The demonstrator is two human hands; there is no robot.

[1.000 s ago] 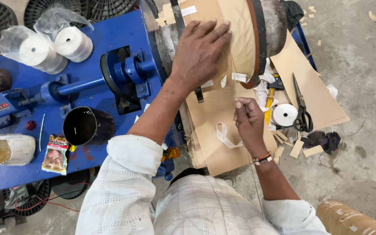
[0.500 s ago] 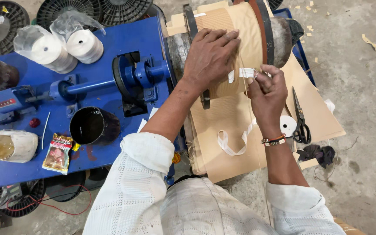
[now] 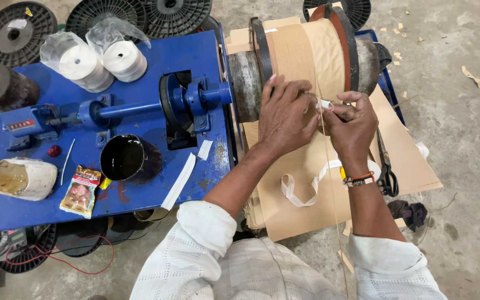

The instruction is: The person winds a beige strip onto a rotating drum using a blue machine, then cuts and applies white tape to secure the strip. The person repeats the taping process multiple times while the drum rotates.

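A large coil (image 3: 306,55) wrapped in tan paper sits on the shaft of a blue winding machine (image 3: 140,105). My left hand (image 3: 287,114) lies flat on the coil's front, pressing the paper. Beside it, my right hand (image 3: 351,125) pinches the end of a white cloth tape (image 3: 323,103) against the coil. The tape hangs down in a loop (image 3: 301,189) over brown paper sheets (image 3: 401,161). A thin wire (image 3: 329,183) runs from the coil down toward me.
On the blue table stand a black cup (image 3: 123,158), a white cup (image 3: 20,178), a small sachet (image 3: 81,190) and two bagged white tape rolls (image 3: 98,58). Scissors (image 3: 385,166) lie on the paper at right. Black empty spools (image 3: 12,33) sit along the back.
My right hand rose from the tape roll on the paper sheets to the coil, bringing the tape end up. My left hand slid lower on the coil to meet it.
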